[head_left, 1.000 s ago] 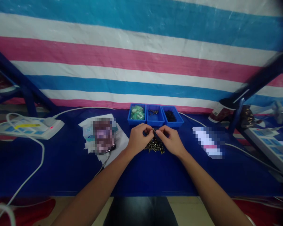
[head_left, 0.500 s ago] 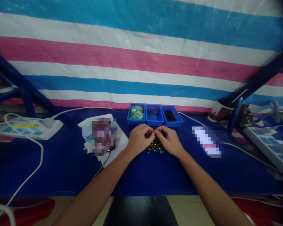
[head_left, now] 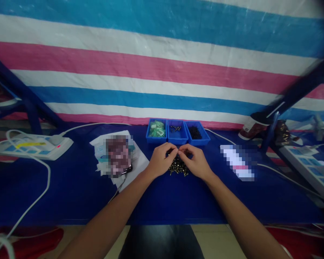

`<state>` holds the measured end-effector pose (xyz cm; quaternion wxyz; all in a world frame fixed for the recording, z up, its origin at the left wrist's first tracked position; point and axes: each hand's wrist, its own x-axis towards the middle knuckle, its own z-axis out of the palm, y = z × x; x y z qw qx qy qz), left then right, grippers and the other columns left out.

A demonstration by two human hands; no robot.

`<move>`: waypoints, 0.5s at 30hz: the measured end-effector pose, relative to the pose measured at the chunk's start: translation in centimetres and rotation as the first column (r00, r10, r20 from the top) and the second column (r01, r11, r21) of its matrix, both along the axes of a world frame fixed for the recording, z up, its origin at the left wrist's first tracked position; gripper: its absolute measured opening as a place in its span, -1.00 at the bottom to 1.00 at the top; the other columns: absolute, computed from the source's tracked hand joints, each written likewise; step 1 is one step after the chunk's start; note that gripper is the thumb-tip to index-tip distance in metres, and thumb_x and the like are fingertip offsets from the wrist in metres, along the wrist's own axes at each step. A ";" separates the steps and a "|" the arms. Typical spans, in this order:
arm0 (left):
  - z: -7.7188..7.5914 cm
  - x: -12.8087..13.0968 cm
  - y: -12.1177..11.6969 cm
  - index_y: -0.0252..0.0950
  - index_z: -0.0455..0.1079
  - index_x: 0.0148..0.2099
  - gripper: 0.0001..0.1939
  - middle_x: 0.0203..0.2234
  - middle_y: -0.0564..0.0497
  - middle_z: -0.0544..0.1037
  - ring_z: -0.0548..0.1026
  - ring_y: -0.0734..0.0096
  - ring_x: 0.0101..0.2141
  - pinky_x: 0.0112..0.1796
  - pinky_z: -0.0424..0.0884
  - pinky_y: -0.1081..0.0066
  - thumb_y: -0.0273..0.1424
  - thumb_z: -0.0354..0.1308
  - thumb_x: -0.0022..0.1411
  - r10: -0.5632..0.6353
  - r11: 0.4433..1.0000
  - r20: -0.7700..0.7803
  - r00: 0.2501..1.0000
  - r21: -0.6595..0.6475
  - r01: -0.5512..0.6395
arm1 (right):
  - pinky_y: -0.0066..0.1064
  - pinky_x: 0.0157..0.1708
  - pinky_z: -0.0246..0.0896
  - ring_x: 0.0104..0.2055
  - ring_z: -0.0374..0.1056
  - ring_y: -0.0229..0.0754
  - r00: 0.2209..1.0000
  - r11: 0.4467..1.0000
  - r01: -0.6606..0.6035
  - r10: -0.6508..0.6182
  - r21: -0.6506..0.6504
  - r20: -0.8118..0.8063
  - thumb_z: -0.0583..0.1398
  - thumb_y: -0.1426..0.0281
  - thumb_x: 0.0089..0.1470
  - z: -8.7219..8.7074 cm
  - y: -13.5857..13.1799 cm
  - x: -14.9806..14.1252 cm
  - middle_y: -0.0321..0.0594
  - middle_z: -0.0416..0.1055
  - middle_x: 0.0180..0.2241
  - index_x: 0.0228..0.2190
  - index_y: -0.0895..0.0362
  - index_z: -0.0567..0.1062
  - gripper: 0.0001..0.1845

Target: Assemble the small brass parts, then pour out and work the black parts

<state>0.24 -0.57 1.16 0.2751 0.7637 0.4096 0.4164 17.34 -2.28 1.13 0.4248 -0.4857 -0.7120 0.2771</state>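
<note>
Dark brass-coloured screw pile [head_left: 178, 167] sits on blue cloth-covered bench [head_left: 70, 194], center. L hand [head_left: 160, 160] & R hand [head_left: 196, 162] fingertips pinched together at pile's 12 o'clock, any held item unclear; blue plastic 3-bin tray [head_left: 178, 142] further out at 12.

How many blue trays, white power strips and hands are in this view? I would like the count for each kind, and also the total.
Blue plastic trays: 3
White power strips: 2
Hands, left hand and right hand: 2
Total: 7
</note>
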 end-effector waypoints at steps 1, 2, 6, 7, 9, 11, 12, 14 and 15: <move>0.0 0.0 0.0 -0.28 0.45 -0.27 -0.80 -0.39 0.05 0.51 0.45 0.43 -0.35 -0.25 0.32 0.39 -0.36 0.03 0.36 -0.008 1.000 0.006 1.000 -0.021 0.008 | -0.43 -0.43 0.21 -0.40 0.36 -0.21 1.000 1.000 0.003 -0.003 0.010 0.011 0.17 0.31 0.16 0.1 0.0 0.0 -0.25 0.47 -0.42 -0.30 0.13 0.52 -0.83; -0.1 0.0 0.1 -0.28 0.45 -0.27 -0.78 -0.39 0.05 0.51 0.45 0.43 -0.35 -0.26 0.32 0.39 -0.34 0.03 0.36 -0.014 0.999 0.012 1.000 -0.044 0.015 | -0.43 -0.44 0.19 -0.40 0.36 -0.22 1.000 1.000 0.008 -0.009 0.022 0.021 0.17 0.32 0.15 0.1 0.0 0.0 -0.25 0.47 -0.43 -0.31 0.13 0.52 -0.84; -0.2 -0.1 0.4 -0.27 0.46 -0.24 -0.75 -0.37 0.05 0.52 0.46 0.40 -0.33 -0.25 0.32 0.37 -0.29 0.01 0.38 -0.015 0.995 0.024 1.000 -0.095 0.017 | -0.42 -0.40 0.20 -0.40 0.35 -0.23 0.999 0.997 0.030 -0.032 0.076 0.024 0.19 0.33 0.16 0.4 0.0 0.1 -0.26 0.47 -0.41 -0.30 0.11 0.55 -0.85; -0.2 -0.1 0.4 -0.27 0.46 -0.24 -0.75 -0.35 0.04 0.51 0.46 0.39 -0.30 -0.22 0.33 0.36 -0.29 0.00 0.38 -0.014 0.996 0.025 1.000 -0.091 0.017 | -0.41 -0.38 0.21 -0.40 0.35 -0.23 0.999 0.996 0.033 -0.035 0.088 0.016 0.20 0.34 0.16 0.5 0.0 0.1 -0.27 0.48 -0.41 -0.30 0.11 0.56 -0.85; -0.3 0.0 0.5 -0.27 0.47 -0.22 -0.74 -0.30 0.01 0.51 0.46 0.37 -0.23 -0.15 0.33 0.34 -0.29 -0.01 0.39 -0.028 0.996 0.036 0.999 -0.082 0.031 | -0.40 -0.34 0.23 -0.39 0.36 -0.23 0.999 0.994 0.033 -0.034 0.102 0.003 0.19 0.34 0.17 0.5 0.1 0.1 -0.26 0.49 -0.39 -0.28 0.10 0.58 -0.84; -0.3 0.1 0.5 -0.28 0.46 -0.23 -0.74 -0.24 -0.02 0.50 0.46 0.35 -0.17 -0.08 0.34 0.31 -0.31 -0.02 0.39 -0.052 0.995 0.063 0.997 -0.084 0.058 | -0.39 -0.30 0.24 -0.35 0.38 -0.22 1.000 0.994 0.030 -0.029 0.108 -0.010 0.17 0.36 0.19 0.5 0.1 0.1 -0.25 0.51 -0.34 -0.26 0.09 0.58 -0.83; -0.3 0.1 0.5 -0.28 0.46 -0.24 -0.74 -0.22 -0.03 0.49 0.45 0.35 -0.15 -0.05 0.33 0.31 -0.32 -0.02 0.39 -0.062 0.994 0.078 0.995 -0.087 0.069 | -0.39 -0.29 0.24 -0.33 0.39 -0.21 1.000 0.994 0.028 -0.026 0.108 -0.016 0.16 0.36 0.20 0.5 0.0 0.1 -0.24 0.51 -0.32 -0.25 0.08 0.58 -0.82; -0.3 0.1 0.5 -0.29 0.45 -0.28 -0.74 -0.17 -0.04 0.47 0.44 0.34 -0.09 0.00 0.31 0.29 -0.33 0.00 0.38 -0.067 0.994 0.100 0.993 -0.082 0.076 | -0.38 -0.28 0.25 -0.31 0.39 -0.20 0.999 0.995 0.024 -0.021 0.096 -0.028 0.15 0.36 0.20 0.5 0.0 0.1 -0.24 0.52 -0.29 -0.24 0.08 0.57 -0.81; -0.3 0.1 0.5 -0.29 0.45 -0.29 -0.75 -0.14 -0.05 0.45 0.43 0.33 -0.07 0.03 0.30 0.28 -0.33 0.01 0.37 -0.065 0.994 0.104 0.992 -0.075 0.074 | -0.38 -0.29 0.25 -0.32 0.39 -0.20 0.999 0.996 0.022 -0.019 0.083 -0.035 0.15 0.36 0.20 0.5 0.0 0.1 -0.24 0.52 -0.29 -0.23 0.08 0.57 -0.82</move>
